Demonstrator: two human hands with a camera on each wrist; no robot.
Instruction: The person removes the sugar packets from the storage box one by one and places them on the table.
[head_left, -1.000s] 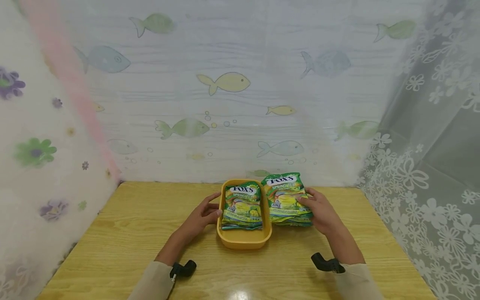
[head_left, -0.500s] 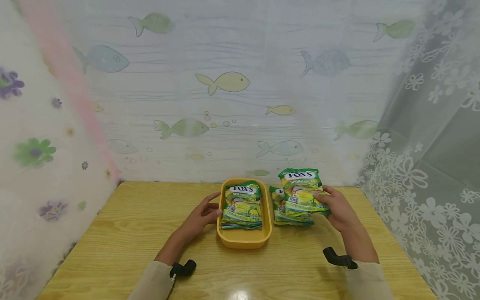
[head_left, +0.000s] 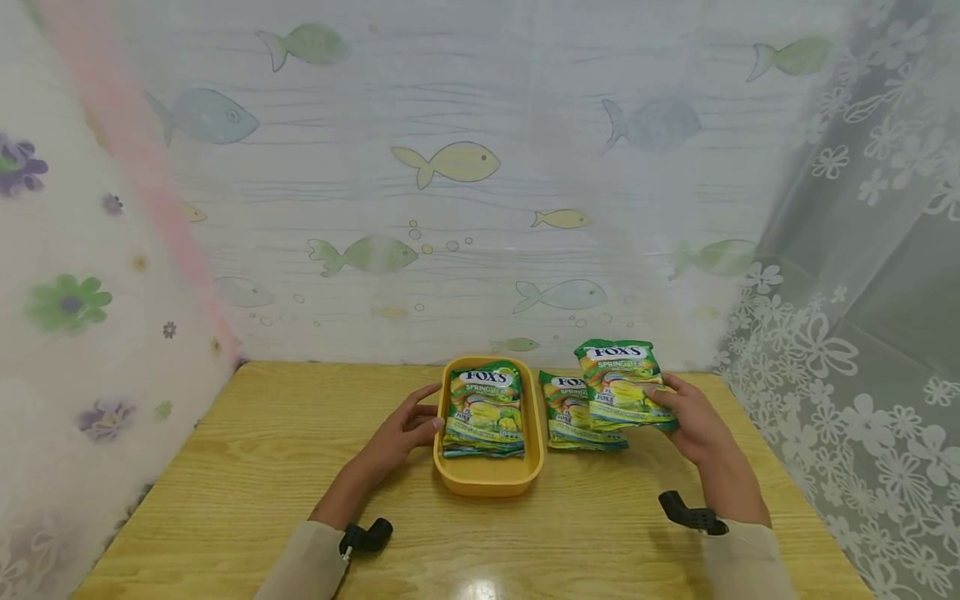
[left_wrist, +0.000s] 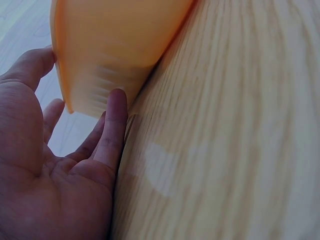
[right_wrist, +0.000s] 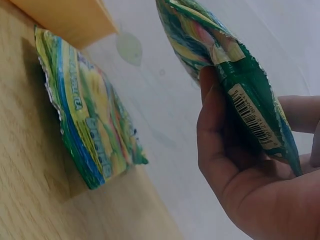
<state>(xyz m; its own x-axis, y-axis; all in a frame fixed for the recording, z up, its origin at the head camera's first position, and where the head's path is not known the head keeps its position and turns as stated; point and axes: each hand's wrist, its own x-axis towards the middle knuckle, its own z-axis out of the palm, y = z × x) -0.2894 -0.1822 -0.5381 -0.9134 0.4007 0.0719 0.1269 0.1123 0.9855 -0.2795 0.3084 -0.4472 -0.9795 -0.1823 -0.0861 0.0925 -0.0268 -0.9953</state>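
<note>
A yellow tray (head_left: 489, 481) stands mid-table with a stack of green Fox's candy packets (head_left: 484, 411) inside. My left hand (head_left: 408, 427) rests open against the tray's left wall (left_wrist: 107, 50), fingers straight. My right hand (head_left: 693, 417) grips one candy packet (head_left: 622, 385) lifted above the table, thumb on its front; the packet's barcode edge (right_wrist: 250, 115) shows in the right wrist view. More packets (head_left: 573, 412) lie stacked on the table just right of the tray, also seen flat on the wood (right_wrist: 90, 130).
The wooden table (head_left: 247, 467) is bounded by a fish-print sheet (head_left: 450, 167) at the back, a floral sheet (head_left: 67, 300) on the left and a lace curtain (head_left: 862, 350) on the right.
My right hand has lifted the top packet off the stack beside the tray and carried it up and to the right. The left hand has stayed against the tray.
</note>
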